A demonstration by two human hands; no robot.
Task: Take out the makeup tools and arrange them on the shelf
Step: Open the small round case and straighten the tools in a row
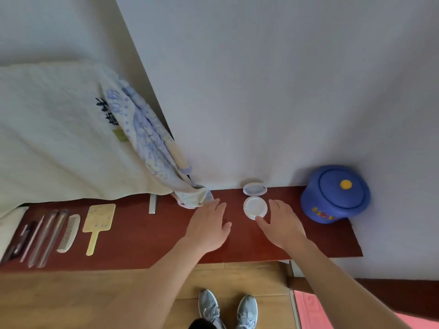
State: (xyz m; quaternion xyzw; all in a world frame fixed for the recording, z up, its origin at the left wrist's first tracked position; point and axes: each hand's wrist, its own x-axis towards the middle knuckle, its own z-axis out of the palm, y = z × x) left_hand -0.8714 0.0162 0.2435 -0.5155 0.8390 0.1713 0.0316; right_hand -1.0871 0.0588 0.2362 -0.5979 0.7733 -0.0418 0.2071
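Compact [255,206] — round, white, lid open — on red-brown shelf [142,233]

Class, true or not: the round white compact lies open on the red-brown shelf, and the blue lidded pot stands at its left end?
Wrong: the head view shows the blue lidded pot at the right end of the red-brown shelf.

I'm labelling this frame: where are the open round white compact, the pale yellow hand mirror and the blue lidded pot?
open round white compact [255,207]: head view, its base.
pale yellow hand mirror [101,218]: head view, its head.
blue lidded pot [332,198]: head view, its lid.
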